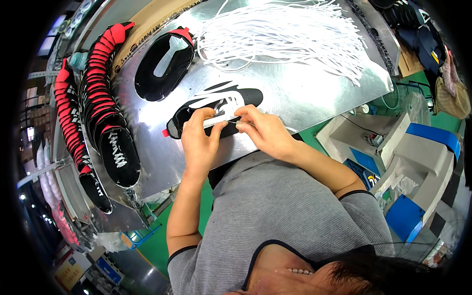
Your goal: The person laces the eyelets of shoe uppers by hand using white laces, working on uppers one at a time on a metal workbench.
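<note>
Shoe upper (216, 105), black with white curved stripes and a small red tab at its left end, lies flat near the front edge of the shiny metal surface (305, 93), right under both hands. Left hand (199, 140) rests on the upper's near edge, its fingers (205, 117) curled and pinched narrow on a white lace (219, 119) that runs across the upper. Right hand (263, 130) meets it from the other side, fingers bent close together and holding the same lace at its other end; thumb and forefinger are nearly touching the left hand's fingertips.

Behind the upper, a second black upper (164, 61) with a red collar lies opened out flat on the surface, well apart from the hands. A loose heap of white laces (285, 37) spreads over the far right part of the surface. Along the left edge, two long overlapping rows of black and red uppers (101, 93) are stacked like shingles, the nearest showing white markings. To the right, below the surface, stand grey and blue machine housings (418, 157) on a green floor. The person wears a grey short-sleeved shirt (275, 211).
</note>
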